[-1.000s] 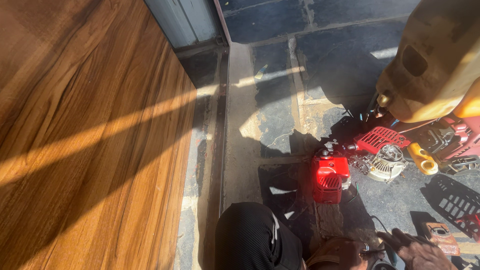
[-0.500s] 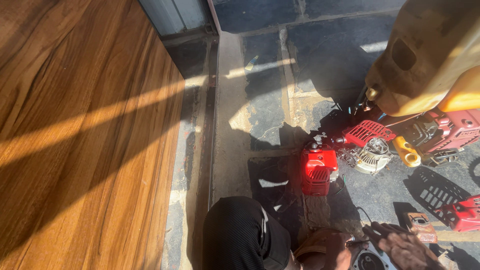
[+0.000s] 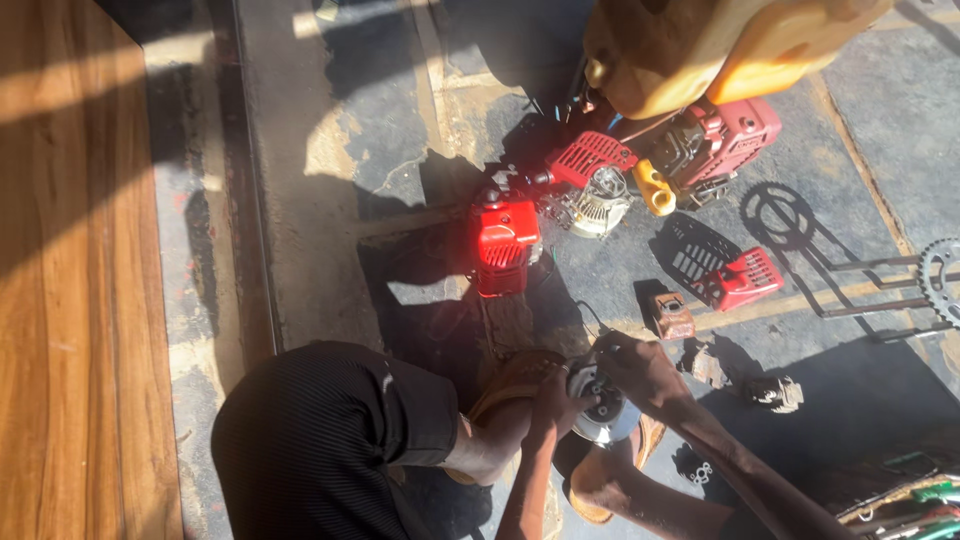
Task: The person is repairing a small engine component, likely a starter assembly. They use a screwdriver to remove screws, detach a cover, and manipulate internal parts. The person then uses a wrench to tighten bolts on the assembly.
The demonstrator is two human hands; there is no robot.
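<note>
My left hand (image 3: 553, 402) and my right hand (image 3: 640, 368) both grip a small round grey metal engine part (image 3: 602, 418), held low over the floor between my feet. The left hand holds its left side and the right hand covers its top right edge. My bent knee in black shorts (image 3: 330, 440) fills the lower left. A brown sandal (image 3: 515, 372) sits just behind the left hand.
On the dark concrete floor lie a red engine cover (image 3: 505, 245), a red engine block (image 3: 715, 140), a red grille piece (image 3: 745, 278), a yellow jerrycan (image 3: 700, 45), a small brown part (image 3: 670, 315) and a sprocket (image 3: 942, 280). A wooden panel (image 3: 60, 300) runs along the left. Tools (image 3: 905, 500) lie bottom right.
The view has swung down and right, bringing both hands up from the lower edge into view. They now close together on the round metal part.
</note>
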